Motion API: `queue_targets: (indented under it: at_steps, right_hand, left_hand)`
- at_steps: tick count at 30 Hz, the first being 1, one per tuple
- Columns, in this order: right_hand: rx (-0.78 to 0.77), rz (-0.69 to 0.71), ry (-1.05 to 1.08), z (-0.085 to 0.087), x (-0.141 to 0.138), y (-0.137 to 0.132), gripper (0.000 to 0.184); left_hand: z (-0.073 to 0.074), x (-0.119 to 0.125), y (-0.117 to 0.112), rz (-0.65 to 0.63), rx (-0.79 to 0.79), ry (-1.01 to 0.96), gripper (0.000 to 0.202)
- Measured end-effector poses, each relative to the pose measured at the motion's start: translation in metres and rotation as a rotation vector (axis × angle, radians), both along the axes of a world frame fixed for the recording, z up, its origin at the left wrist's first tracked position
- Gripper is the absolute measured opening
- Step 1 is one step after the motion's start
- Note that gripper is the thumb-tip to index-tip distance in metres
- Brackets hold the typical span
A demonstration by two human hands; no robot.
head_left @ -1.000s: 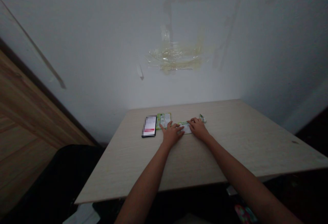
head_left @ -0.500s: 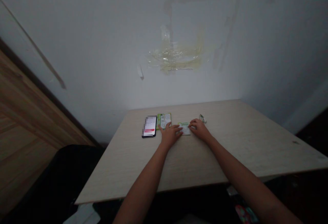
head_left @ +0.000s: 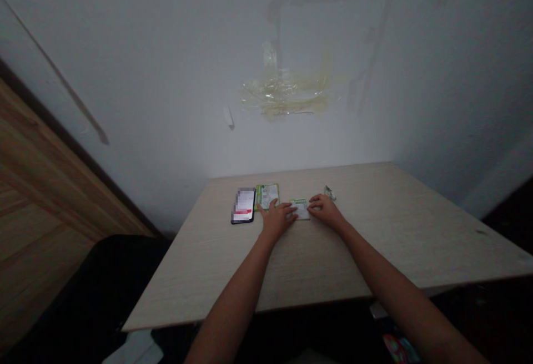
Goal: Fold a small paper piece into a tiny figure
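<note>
A small green-and-white paper packet (head_left: 301, 208) lies flat on the pale wooden table (head_left: 375, 242). My left hand (head_left: 277, 218) rests palm down on its left end, fingers spread flat. My right hand (head_left: 326, 210) presses on its right end with curled fingertips. Just left of my left hand lies a second green-and-white packet (head_left: 266, 195). A black phone (head_left: 244, 205) with a lit screen sits left of that.
A tiny green-and-white scrap (head_left: 330, 192) lies beyond my right hand. The table stands against a white wall with old tape residue (head_left: 287, 95). A wooden panel (head_left: 33, 197) is at the left. A dark chair or bag (head_left: 87, 297) sits below the table's left edge.
My right hand has slid a little to the right along the packet, baring more of its middle. My left hand stays put.
</note>
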State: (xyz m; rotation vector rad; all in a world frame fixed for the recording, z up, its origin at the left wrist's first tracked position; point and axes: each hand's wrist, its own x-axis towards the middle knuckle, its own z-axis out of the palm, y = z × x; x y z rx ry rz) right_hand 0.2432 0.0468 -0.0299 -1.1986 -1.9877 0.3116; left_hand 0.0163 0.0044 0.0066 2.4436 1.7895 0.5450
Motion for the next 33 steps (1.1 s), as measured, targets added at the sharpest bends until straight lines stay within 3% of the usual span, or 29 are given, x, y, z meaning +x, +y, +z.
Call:
queue_targets:
  at_steps: [12, 21, 33]
  right_hand:
    - [0.006, -0.018, 0.033, -0.010, 0.006, 0.007, 0.010]
    - [-0.045, -0.083, -0.022, -0.002, 0.001, 0.009, 0.013]
    - [0.006, -0.168, -0.172, 0.001, -0.007, 0.014, 0.020]
  left_hand:
    - [0.000, 0.012, -0.001, -0.003, 0.054, -0.017, 0.030]
    - [0.002, 0.010, -0.002, 0.016, -0.004, 0.001, 0.033]
    - [0.004, 0.011, -0.003, 0.026, -0.027, 0.021, 0.035]
